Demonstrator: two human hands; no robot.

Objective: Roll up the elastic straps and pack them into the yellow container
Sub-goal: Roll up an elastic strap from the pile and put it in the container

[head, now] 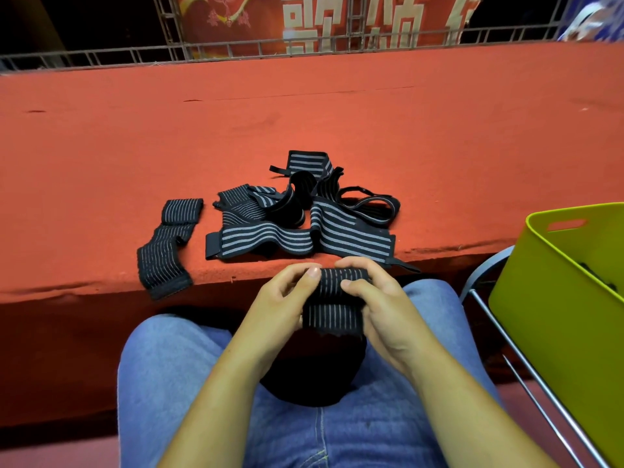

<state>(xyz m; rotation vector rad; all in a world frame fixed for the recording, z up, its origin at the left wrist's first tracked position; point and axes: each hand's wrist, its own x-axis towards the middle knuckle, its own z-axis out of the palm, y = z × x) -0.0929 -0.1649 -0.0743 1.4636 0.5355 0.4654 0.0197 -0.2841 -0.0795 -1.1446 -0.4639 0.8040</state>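
A black elastic strap with grey stripes [332, 312] is held over my lap, its top end wound into a roll and the tail hanging down. My left hand [282, 305] pinches the roll's left end with thumb on top. My right hand [378, 298] grips its right end. A heap of several loose striped straps [304, 221] lies on the red table [304, 123] just beyond my hands. One more strap [169, 244] lies stretched out at the left, near the table's front edge. The yellow container [557, 298] stands at the right with something dark inside.
The container rests on a metal-framed chair [499, 315] beside my right knee. A metal railing [236, 49] with a red banner runs behind the table. My jeans-clad legs [189, 383] fill the lower view.
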